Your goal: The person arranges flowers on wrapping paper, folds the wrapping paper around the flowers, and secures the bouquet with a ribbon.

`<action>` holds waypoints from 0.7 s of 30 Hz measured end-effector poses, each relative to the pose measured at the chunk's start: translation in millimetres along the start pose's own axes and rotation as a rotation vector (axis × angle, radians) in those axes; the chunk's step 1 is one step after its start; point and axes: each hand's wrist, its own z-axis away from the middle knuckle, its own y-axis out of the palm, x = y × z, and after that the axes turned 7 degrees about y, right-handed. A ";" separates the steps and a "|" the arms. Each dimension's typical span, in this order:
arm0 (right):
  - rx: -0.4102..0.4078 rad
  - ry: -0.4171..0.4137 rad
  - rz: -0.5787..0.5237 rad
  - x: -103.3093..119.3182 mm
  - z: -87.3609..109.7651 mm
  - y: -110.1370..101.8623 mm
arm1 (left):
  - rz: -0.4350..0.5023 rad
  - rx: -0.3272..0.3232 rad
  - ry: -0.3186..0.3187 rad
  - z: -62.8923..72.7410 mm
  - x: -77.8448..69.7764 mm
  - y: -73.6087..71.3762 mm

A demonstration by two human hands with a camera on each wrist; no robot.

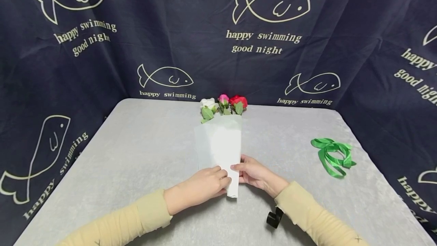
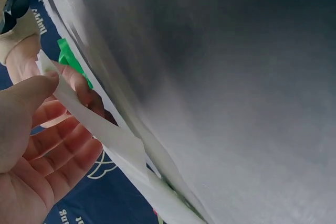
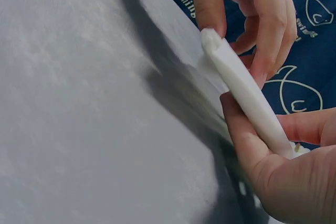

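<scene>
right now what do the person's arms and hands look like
The left hand and right hand are ungloved. The left sleeve and right sleeve are pale yellow-beige, wide-cuffed, each with a small dark mark; a black device sits by the latter sleeve.

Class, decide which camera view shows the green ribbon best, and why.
The head view: the green ribbon lies there in full, its loops uncovered on the table. The left wrist view catches only a small piece of it, and the right wrist view shows none of it.
</scene>
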 end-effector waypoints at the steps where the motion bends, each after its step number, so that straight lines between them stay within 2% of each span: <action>1: 0.004 0.004 -0.002 -0.6 -0.3 -0.4 | 0.002 -0.001 0.000 0.0 -0.3 -0.4; 7: -0.009 0.032 -0.008 -2.3 -3.0 -0.4 | 0.031 -0.005 -0.005 1.0 -0.4 -1.8; 21: -0.053 0.033 0.017 -7.4 -8.4 2.7 | 0.076 0.062 -0.007 1.1 0.9 -5.8</action>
